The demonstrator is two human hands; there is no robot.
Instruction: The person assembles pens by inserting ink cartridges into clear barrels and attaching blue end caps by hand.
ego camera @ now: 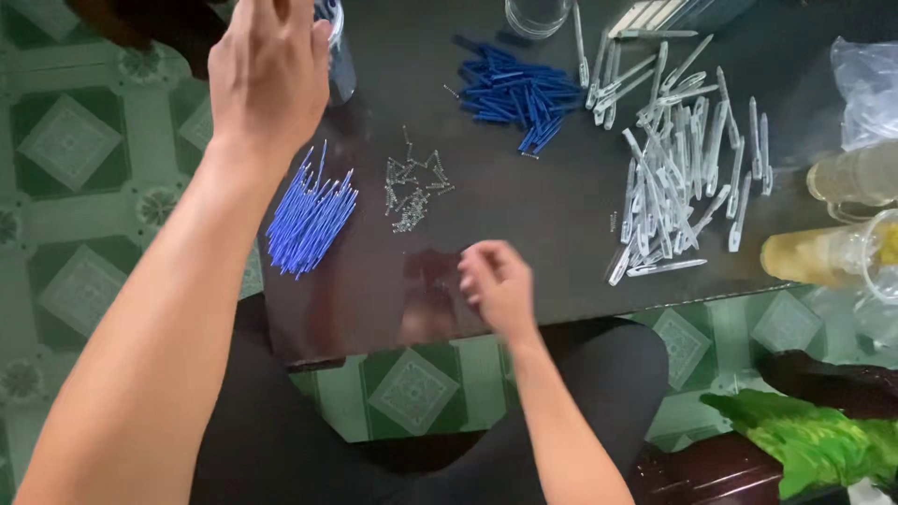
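The left hand [269,70] is raised over the far left part of the dark table [524,224], its fingers curled around a clear container [337,51] that stands near the table's far edge. Only a sliver of that container shows past the knuckles, with a bluish tint inside; its top is cut off by the frame, so its shape and contents are hard to tell.

The right hand [496,285] hovers low over the near edge of the table, fingers drawn together in a narrow pinch. Whether anything sits between the fingertips cannot be made out; they are blurred.

Between the two hands, toward the left edge, lies a fanned bundle of thin blue rods [309,220], all pointing roughly the same way, pale at the tips. Just beside it, toward the table's middle, is a small scatter of tiny metal springs [412,192], tangled and too fine to count. Further back sits a loose heap of short dark blue caps [514,93]. Across the right half spreads a wide pile of clear plastic barrels [669,178], crossing one another at many angles.

At the far edge a clear glass [538,14] is cut off by the frame. At the right edge stand cloudy yellowish cups [832,252] and a crumpled clear plastic bag [865,89], both partly out of view.
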